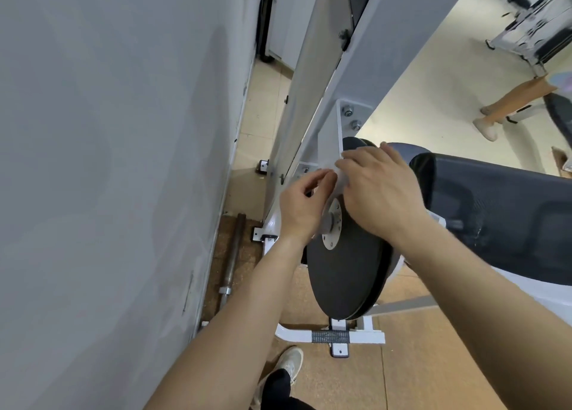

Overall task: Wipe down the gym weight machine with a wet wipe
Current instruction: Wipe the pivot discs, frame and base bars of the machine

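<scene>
Above the round matte-black weight plate (346, 273), your left hand (301, 205) and right hand (380, 190) are both pinching a thin white wet wipe (340, 177) beside the white metal frame (371, 53).

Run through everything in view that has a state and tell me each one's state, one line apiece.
wet wipe: held between both hands, over the plates' upper part.
left hand: pinches the wipe's edge.
right hand: fingers curled onto the wipe.
weight plates: mounted upright on the machine.
bar: lying flat beside the wall.
</scene>
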